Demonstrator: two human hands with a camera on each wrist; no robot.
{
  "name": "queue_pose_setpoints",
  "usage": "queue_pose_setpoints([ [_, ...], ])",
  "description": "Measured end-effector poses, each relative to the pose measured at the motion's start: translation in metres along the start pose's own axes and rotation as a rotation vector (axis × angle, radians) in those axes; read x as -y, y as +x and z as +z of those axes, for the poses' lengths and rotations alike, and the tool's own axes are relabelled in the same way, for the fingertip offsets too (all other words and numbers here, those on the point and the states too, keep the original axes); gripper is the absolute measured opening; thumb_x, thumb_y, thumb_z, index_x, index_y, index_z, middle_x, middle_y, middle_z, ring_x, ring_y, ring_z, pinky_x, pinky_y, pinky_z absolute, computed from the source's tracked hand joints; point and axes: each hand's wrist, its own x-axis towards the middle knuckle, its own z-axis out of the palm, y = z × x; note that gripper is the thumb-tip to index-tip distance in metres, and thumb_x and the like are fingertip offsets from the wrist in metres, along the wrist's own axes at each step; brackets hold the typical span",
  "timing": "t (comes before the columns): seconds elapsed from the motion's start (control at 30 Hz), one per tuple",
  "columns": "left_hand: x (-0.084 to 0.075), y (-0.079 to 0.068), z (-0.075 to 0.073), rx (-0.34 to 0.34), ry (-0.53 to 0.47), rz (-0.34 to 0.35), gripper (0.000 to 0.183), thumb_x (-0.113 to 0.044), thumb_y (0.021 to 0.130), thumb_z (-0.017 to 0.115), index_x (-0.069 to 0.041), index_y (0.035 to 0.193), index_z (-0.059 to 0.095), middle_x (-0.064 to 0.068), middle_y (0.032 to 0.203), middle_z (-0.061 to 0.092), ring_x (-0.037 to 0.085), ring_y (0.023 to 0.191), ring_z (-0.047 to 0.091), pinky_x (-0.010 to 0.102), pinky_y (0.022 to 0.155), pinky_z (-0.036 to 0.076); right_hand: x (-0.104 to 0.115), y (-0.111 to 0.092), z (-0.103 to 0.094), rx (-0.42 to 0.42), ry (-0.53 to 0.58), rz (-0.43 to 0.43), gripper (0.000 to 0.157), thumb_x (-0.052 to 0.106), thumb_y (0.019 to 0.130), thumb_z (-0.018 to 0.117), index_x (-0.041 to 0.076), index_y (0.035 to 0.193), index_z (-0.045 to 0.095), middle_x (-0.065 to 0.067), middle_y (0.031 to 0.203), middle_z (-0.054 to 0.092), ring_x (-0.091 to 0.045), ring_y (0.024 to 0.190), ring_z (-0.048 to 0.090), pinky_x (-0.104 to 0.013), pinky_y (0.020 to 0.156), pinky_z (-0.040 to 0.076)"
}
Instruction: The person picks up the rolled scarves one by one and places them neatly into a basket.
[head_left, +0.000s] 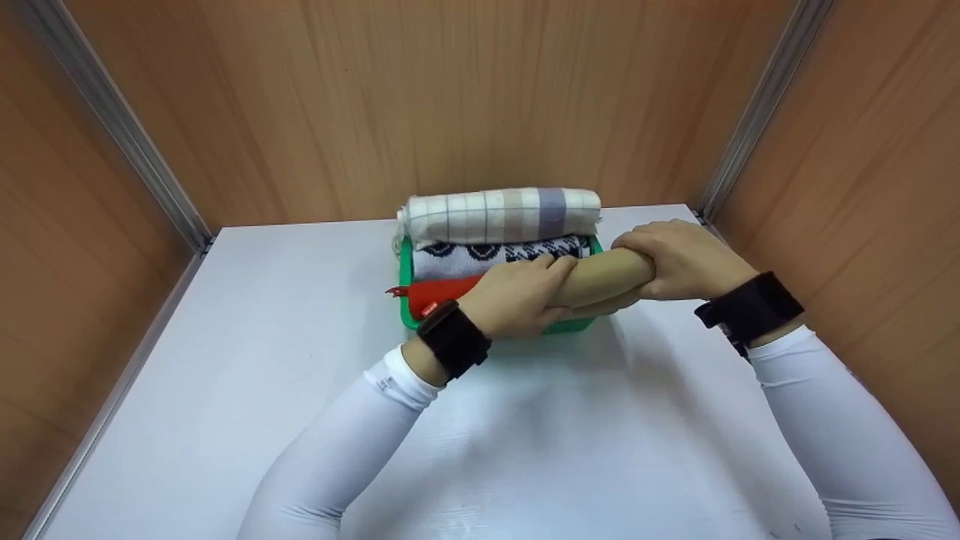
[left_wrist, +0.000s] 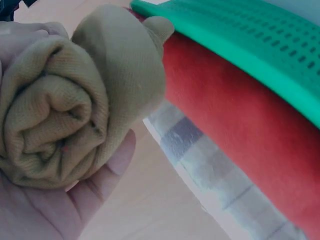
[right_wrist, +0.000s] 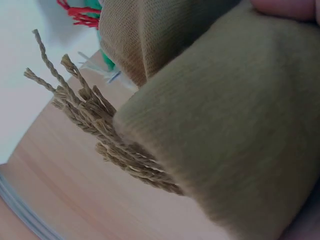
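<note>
A tan rolled scarf is held between both hands, above the front right of a green basket. My left hand grips the scarf's left end; its spiral end faces the left wrist camera. At the other end, my right hand curls round the roll. A braided fringe hangs out of the scarf in the right wrist view. Inside the basket lie a red roll, partly hidden by my left hand, and a white-and-black patterned roll. A plaid roll with fringe lies at the back.
The basket stands on a white table near its back edge. Wood-grain panels rise behind and at both sides, joined by metal corner posts. Red tassels stick out over the basket's left rim.
</note>
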Motion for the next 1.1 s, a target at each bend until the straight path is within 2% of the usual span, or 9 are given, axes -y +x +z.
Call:
queue_pose_setpoints([
  [0.33, 0.019, -0.012, -0.018, 0.032, -0.024, 0.037, 0.065, -0.038, 0.105, 0.072, -0.009, 0.159, 0.049, 0.013, 0.142, 0.069, 0.030, 0.121, 0.072, 0.050, 0.105, 0.061, 0.011, 0.013, -0.003, 0.013, 0.010, 0.002, 0.051, 0.019, 0.073, 0.097, 0.014, 0.119, 0.076, -0.002, 0.106, 0.078, -0.020, 0.092, 0.070, -0.047, 0.085, 0.058],
  [0.5, 0.028, -0.018, -0.026, 0.040, -0.028, 0.046, 0.066, -0.038, 0.103, 0.075, -0.011, 0.159, 0.050, 0.011, 0.138, 0.069, 0.028, 0.117, 0.072, 0.049, 0.102, 0.061, 0.017, 0.019, -0.003, 0.023, 0.032, 0.010, 0.051, 0.019, 0.075, 0.096, 0.015, 0.122, 0.076, -0.001, 0.108, 0.078, -0.021, 0.095, 0.070, -0.047, 0.088, 0.059],
  [0.9, 0.046, -0.028, -0.043, 0.054, -0.013, 0.015, 0.062, -0.031, 0.104, 0.073, -0.010, 0.158, 0.052, 0.012, 0.134, 0.070, 0.029, 0.112, 0.073, 0.048, 0.103, 0.061, 0.029, 0.038, -0.006, 0.032, 0.062, 0.003, 0.053, 0.017, 0.077, 0.096, 0.014, 0.125, 0.073, -0.004, 0.109, 0.076, -0.023, 0.096, 0.068, -0.047, 0.089, 0.059],
  [1.1, 0.058, -0.031, -0.047, 0.080, -0.022, -0.038, 0.064, -0.027, 0.102, 0.072, -0.013, 0.161, 0.049, 0.010, 0.139, 0.068, 0.029, 0.116, 0.071, 0.048, 0.109, 0.058, 0.032, 0.052, -0.005, 0.048, 0.069, 0.004, 0.053, 0.016, 0.079, 0.095, 0.014, 0.127, 0.072, -0.004, 0.114, 0.075, -0.025, 0.101, 0.069, -0.049, 0.095, 0.059],
])
